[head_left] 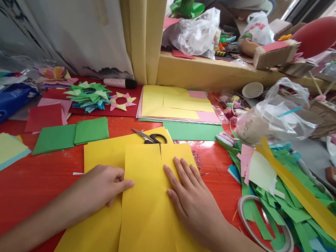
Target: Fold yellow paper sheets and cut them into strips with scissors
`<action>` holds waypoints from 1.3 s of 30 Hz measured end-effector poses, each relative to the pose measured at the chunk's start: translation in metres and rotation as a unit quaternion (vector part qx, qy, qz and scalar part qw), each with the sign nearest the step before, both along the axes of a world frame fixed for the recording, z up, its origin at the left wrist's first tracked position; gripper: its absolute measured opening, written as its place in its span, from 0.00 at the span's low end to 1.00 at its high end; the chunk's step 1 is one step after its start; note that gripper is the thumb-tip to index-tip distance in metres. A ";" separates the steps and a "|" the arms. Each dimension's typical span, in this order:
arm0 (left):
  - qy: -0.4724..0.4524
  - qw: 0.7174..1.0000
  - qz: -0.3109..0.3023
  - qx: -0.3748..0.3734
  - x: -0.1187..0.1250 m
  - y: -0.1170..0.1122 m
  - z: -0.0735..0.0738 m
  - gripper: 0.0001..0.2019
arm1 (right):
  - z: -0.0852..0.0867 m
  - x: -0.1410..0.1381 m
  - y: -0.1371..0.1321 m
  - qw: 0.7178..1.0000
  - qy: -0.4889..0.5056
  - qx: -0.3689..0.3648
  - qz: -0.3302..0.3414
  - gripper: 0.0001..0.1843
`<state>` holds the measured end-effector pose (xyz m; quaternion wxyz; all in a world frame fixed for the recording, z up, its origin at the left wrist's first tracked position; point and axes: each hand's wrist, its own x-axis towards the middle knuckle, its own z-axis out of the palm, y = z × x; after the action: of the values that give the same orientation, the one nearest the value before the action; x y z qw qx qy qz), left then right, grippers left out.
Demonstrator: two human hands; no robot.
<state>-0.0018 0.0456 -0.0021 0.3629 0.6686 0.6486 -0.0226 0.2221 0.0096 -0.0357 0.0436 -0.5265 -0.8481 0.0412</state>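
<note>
Head view: I'm watching from a distance; two bare hands work over a red desk (2, 213).
Yellow panel (139, 218): near middle of the desk, on top of larger yellow sheets (90, 232), between the hands.
Left hand (104, 184): thumb over the panel's left edge, fingers curled in; grip together, clamped on that edge as I read it.
Right hand (192, 196): laid flat on the panel's right part, fingers a little apart, clamped on nothing.
Gap: narrow, running in from the panel's far edge — a cut or two edges meeting, I cannot tell which.
Scissors (157, 138): lying unheld just beyond the panel, by the far edge of the yellow sheets.
Done (my judgement): green squares (92, 131) to the left and green strips (293, 212) to the right look already cut; the star ring (121, 106) near the back looks finished.
Left (my judgement): the yellow paper is mid-handling — layered, one edge held, its pieces large next to the green squares.
Stock: paper stack (159, 99), yellow and pink, beyond the scissors.
Tape roll (286, 248): beside the strips, touched by neither hand.
</note>
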 end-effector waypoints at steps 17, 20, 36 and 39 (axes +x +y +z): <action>0.053 0.998 -0.040 0.018 0.003 0.000 0.004 0.19 | 0.000 -0.001 0.000 1.000 -0.016 0.007 -0.006 0.26; 0.051 0.998 -0.042 0.016 0.003 0.001 0.004 0.19 | 0.001 -0.001 0.000 1.000 -0.017 0.005 -0.005 0.26; -0.037 0.993 0.016 -0.115 0.003 -0.003 0.009 0.18 | 0.004 -0.001 0.002 1.000 0.007 -0.016 -0.019 0.31; -0.022 0.994 0.001 -0.109 0.005 -0.008 0.009 0.17 | 0.004 -0.001 0.001 1.000 0.008 -0.016 -0.020 0.29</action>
<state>0.0032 0.0373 0.0065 0.4477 0.6247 0.6350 -0.0779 0.2210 0.0111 -0.0321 0.0433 -0.5440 -0.8359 0.0581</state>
